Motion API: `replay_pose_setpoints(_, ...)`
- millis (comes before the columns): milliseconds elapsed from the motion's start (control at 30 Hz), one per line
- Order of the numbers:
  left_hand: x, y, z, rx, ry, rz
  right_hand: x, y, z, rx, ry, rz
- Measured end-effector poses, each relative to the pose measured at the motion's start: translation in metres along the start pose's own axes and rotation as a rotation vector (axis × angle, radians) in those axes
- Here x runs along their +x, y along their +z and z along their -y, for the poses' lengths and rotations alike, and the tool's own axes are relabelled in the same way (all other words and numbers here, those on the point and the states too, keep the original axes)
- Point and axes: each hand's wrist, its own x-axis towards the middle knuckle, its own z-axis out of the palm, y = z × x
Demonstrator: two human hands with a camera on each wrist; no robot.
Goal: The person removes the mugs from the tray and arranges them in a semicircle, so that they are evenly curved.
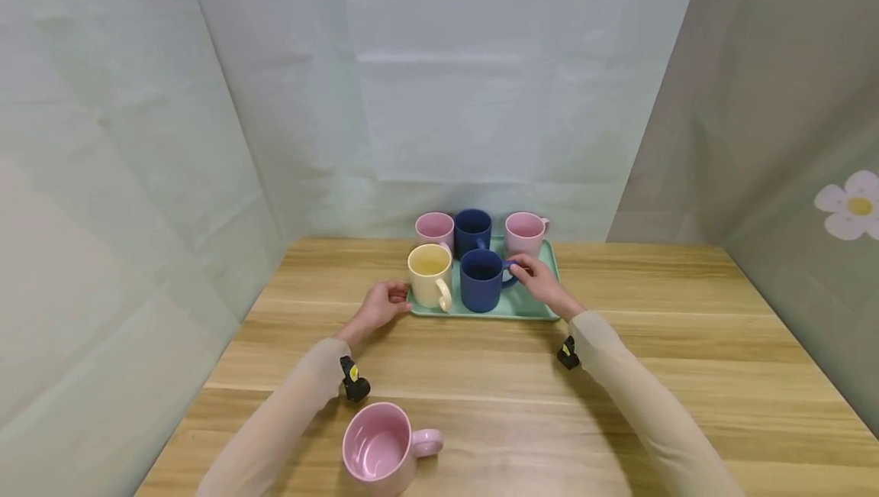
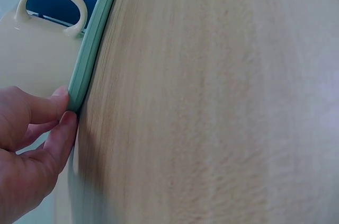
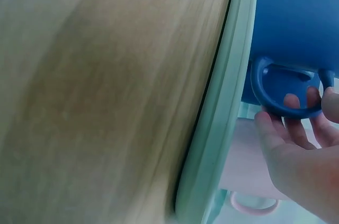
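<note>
On a mint-green tray (image 1: 530, 304) at the back of the table stand several upright mugs. My left hand (image 1: 386, 304) pinches the tray's rim (image 2: 85, 70) at the near left corner, beside the cream-yellow mug (image 1: 424, 292). With its fingers through and around the handle (image 3: 286, 110), my right hand (image 1: 541, 283) holds the front dark blue mug (image 1: 481, 291), which stands near the tray's front edge. Behind these are a pink mug (image 1: 435, 237) at left, a second dark blue mug (image 1: 471, 236) in the middle and another pink mug (image 1: 525, 243) at right.
A separate pink mug (image 1: 384, 459) stands on the wooden table (image 1: 494, 398) near the front, close to my left forearm, its handle pointing right. Pale cloth (image 1: 453, 100) hangs just behind the tray, with more cloth at both sides.
</note>
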Motion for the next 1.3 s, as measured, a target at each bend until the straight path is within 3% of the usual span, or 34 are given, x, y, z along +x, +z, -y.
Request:
replay_pose_setpoints(267,0.002,-0.001,0.001,-0.008,0.016,0.01,-0.007,0.002,0.004,-0.034,0.016,-0.031)
replay_pose_setpoints(500,-0.002,-0.004,0.004,-0.047,0.109,0.014,-0.011,0.006,0.006,-0.035,0.015,-0.063)
replay_pose_setpoints(733,-0.001,-0.001,-0.001,-0.002,0.023,-0.003,-0.014,0.003,0.005,-0.017,0.01,0.032)
replay_pose_setpoints(833,-0.001,0.0,-0.001,0.003,0.013,-0.004,-0.015,-0.001,0.003,0.027,0.022,0.126)
replay_pose_setpoints(1000,0.001,0.0,0.001,-0.005,0.002,0.007,-0.016,-0.006,0.001,0.189,0.093,0.251)
replay_pose_setpoints(1100,0.001,-0.001,0.0,-0.012,-0.011,0.013,-0.017,-0.004,0.0,0.283,0.127,0.255)
replay_pose_setpoints(1300,0.001,-0.001,-0.005,-0.047,-0.046,0.024,-0.022,0.004,0.001,0.412,0.192,0.167)
